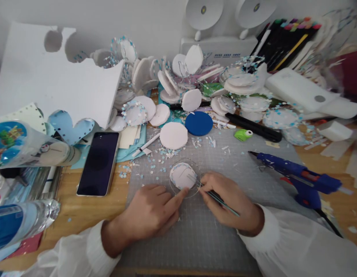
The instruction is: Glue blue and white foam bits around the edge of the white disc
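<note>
Left hand, near side of the cutting mat (192, 238): left hand (153, 207) extends its index finger to the near edge of the small white disc (181, 177); other fingers bent, thumb hidden, grip undetermined. Right hand (226, 198) pinches tweezers (223, 204) between thumb and fingers, their long axis running forward and leftward to the disc's right side; tip contact cannot be confirmed. The disc lies flat between the hands, ahead-right of the left, ahead-left of the right; the left is nearer, touching. Beyond it: larger white disc (174, 135), blue disc (198, 123).
</note>
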{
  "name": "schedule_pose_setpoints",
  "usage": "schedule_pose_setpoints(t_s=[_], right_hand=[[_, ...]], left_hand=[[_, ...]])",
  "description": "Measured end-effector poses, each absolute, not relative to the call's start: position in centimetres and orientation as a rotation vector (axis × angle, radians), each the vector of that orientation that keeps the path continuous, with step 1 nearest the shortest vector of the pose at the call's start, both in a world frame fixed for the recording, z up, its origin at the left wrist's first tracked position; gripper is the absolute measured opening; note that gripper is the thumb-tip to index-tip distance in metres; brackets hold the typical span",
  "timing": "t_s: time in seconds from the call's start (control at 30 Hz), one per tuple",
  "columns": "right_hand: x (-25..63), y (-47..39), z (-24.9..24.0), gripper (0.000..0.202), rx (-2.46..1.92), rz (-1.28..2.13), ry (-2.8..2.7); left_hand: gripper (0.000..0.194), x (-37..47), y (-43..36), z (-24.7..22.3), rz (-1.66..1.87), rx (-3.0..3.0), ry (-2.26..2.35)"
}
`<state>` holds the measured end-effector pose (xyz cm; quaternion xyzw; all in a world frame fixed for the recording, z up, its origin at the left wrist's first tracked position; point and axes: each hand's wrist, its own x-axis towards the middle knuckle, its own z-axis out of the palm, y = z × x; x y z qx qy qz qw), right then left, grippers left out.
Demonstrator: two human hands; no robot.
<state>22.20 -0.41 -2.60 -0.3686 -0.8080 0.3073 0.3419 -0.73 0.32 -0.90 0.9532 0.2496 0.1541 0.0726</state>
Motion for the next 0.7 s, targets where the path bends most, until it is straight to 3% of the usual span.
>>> schedule_pose_setpoints(t_s=[0.7], right_hand=[[22.03,-0.23,-2.53,0.017,-0.963,0.763,-2.134]], left_hand=[[0.035,-0.25,-0.08,-0.95,0.511,2.870,0.771]])
